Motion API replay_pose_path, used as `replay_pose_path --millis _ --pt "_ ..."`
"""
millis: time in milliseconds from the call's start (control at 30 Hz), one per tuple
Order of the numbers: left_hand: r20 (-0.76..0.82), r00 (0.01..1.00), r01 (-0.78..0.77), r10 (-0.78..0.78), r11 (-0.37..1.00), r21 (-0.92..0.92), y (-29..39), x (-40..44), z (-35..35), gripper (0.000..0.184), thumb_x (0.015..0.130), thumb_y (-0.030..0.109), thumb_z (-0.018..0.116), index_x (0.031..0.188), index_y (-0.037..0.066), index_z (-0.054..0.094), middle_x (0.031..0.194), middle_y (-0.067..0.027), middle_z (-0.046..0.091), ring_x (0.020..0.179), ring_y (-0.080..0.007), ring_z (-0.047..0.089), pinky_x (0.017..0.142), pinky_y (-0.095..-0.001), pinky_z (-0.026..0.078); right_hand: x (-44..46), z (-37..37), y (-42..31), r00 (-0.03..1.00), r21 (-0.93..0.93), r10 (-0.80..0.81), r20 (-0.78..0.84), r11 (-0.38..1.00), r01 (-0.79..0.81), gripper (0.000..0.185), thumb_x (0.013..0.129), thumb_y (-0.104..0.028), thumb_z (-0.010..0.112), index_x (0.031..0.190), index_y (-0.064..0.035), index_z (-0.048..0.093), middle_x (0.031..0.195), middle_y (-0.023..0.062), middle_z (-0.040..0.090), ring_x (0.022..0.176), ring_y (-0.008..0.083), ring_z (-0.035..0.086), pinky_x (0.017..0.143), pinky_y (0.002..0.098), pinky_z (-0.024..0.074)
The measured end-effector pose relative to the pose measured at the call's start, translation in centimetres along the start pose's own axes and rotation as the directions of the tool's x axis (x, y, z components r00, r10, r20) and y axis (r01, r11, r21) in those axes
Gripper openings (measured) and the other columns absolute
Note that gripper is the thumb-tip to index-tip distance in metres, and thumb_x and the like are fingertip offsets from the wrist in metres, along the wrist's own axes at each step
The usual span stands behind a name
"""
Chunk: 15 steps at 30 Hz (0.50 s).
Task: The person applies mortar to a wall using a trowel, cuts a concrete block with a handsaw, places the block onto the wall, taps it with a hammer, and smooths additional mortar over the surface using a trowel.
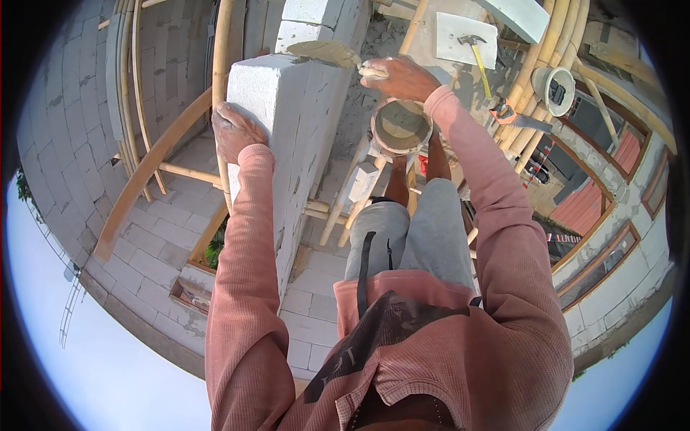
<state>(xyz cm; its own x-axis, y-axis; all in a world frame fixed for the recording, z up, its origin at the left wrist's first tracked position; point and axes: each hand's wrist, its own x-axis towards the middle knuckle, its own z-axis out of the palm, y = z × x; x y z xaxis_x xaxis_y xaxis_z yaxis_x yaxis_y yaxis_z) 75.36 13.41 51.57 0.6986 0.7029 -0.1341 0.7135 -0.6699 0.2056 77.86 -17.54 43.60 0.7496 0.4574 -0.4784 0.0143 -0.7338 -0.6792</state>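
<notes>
My right hand (402,77) is closed around the handle of a trowel (323,52). The trowel's blade, coated in wet mortar, lies at the top of the wall, by the far end of a pale lightweight block (251,90). My left hand (237,134) grips that block's left side, its thumb towards the near face; some fingertips are hidden. Below my right hand, a round bucket (376,136) holds grey mortar. Farther along the wall top sits another white block (302,34).
Bamboo poles (220,61) stand left of the wall, and more form scaffolding at right. A yellow-handled hammer (476,57) rests partly on a white slab (447,43). Beside the poles are a handsaw (523,121) and a second bucket (566,104). Window frames (611,251) line the right wall.
</notes>
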Motion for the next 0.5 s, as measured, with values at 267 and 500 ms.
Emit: replay_pose_path --millis 267,500 --pt "0.014 1.000 0.009 -0.008 1.000 -0.029 0.9 -0.4 -0.5 0.058 0.103 0.053 0.025 0.129 0.013 0.059 0.128 -0.0105 0.065 0.118 -0.0355 0.060 0.103 -0.0458 0.044 -2.8 -8.3 -1.6 0.962 0.288 0.091 0.258 0.943 -0.167 0.070 0.090 -0.059 0.059 0.139 -0.0088 0.058 0.104 0.0145 0.071 0.108 0.0292 0.065 0.093 0.0399 0.0525" --pt "-0.008 1.000 -0.002 0.002 0.999 -0.043 0.1 0.2 0.0 0.058 0.103 0.053 0.027 0.130 0.012 0.059 0.129 -0.0121 0.065 0.118 -0.0366 0.060 0.103 -0.0453 0.044 1.1 0.6 0.5 0.947 -0.176 -0.231 -0.222 0.965 0.195 0.057 0.096 -0.041 0.062 0.143 -0.0111 0.051 0.135 0.0229 0.058 0.100 0.0383 0.067 0.092 0.0452 0.0540"
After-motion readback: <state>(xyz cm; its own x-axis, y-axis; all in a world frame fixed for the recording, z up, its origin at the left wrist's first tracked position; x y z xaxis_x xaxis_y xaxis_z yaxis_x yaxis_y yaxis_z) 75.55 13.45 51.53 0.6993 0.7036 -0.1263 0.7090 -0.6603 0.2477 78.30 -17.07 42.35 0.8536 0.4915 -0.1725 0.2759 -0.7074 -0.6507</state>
